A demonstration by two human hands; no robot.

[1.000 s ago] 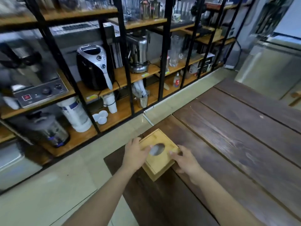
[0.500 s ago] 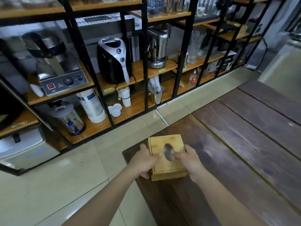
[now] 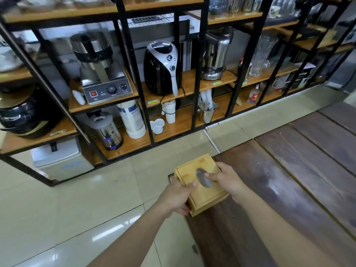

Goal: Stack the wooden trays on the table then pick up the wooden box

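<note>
Gripping the wooden box (image 3: 200,185) from both sides, the person seems to be at the last step of the task, the pick-up. The left hand (image 3: 176,196) clasps the box's left side with its thumb lying over the lid, and the right hand (image 3: 228,180) holds the right side with a fingertip at the oval hole in the lid. The box sits at the near left corner of the dark table (image 3: 289,170), over its edge; whether it is already clear of the boards I cannot tell. Next, I judge, comes an even lift with both grips firm and the box level. One box shows, two hands, one table; no trays are in sight.
</note>
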